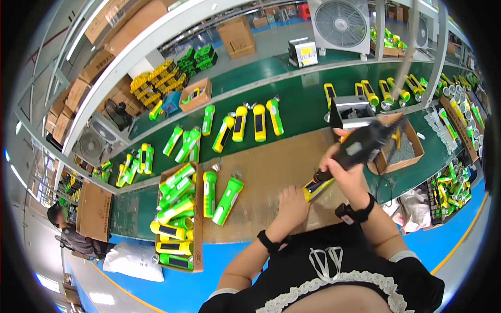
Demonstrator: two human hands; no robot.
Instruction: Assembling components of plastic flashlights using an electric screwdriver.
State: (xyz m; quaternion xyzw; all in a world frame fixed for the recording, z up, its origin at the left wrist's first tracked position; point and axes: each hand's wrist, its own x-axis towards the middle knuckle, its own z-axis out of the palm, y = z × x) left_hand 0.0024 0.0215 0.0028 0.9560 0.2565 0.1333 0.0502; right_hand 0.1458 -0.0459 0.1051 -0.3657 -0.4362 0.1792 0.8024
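My right hand [347, 175] is wrapped round a black electric screwdriver [362, 143], tilted with its nose down toward the left. Under that nose lies a yellow flashlight [313, 192] with a dark solar panel, on the brown cardboard sheet [261, 182]. My left hand [293, 206] closes on one end of this flashlight. Whether the screwdriver's tip touches it I cannot tell. Left of my left hand, a green flashlight [228, 201] and a narrower green one [209, 193] lie on the cardboard.
A cardboard box [197, 224] full of green and yellow flashlights stands at the left. Several flashlights [259, 122] line the far side of the green bench [292, 94]. At the right sits an open box [420, 156] of small screws. A person [78, 240] sits far left.
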